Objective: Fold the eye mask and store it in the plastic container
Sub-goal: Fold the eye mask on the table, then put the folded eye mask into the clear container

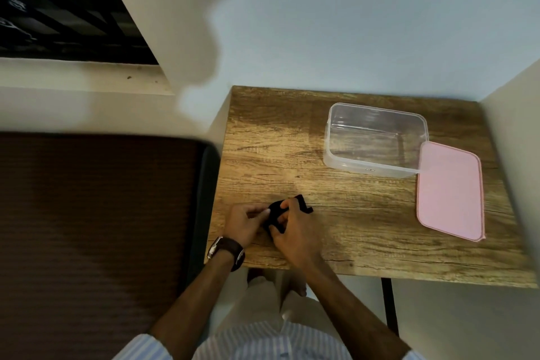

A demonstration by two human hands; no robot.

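A black eye mask (276, 212) is bunched up near the front left of the wooden table (365, 231). My left hand (247, 222), with a watch on its wrist, pinches the mask's left side. My right hand (293, 228) grips it from the right, and a black strap end sticks out past the fingers. Most of the mask is hidden between the two hands. The clear plastic container (375, 140) stands open at the back right of the table, with nothing visible inside. Its pink lid (450, 193) lies flat beside it, its far corner touching the container.
A dark brown mattress (96, 213) borders the table's left edge. Walls close in behind the table and on its right. A dark window (58, 9) is at the upper left. My legs and feet show below the table's front edge.
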